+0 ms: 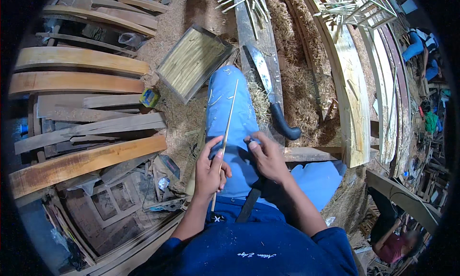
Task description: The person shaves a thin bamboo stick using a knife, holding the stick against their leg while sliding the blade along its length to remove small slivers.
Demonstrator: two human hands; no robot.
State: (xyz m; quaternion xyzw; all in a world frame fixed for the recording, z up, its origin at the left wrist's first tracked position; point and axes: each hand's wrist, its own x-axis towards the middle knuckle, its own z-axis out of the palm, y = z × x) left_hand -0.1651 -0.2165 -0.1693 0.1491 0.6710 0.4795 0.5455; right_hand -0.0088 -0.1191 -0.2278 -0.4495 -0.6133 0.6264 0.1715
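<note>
My left hand holds a thin, pale wooden stick between thumb and fingers. The stick slants up and away over my blue-trousered leg, and its lower end passes below the hand toward my waist. To the right, my right hand is closed, with the thumb against the curled fingers. Something small and dark shows at its fingertips, too little to name. The right hand is apart from the stick. Beyond it, a large knife with a dark curved handle rests on a grey plank.
A wood-framed panel lies beyond my leg. Several thin sticks lie at the plank's far end. Thick boards are stacked left, and long beams run along the right. Shavings cover the ground. Other people are at the right.
</note>
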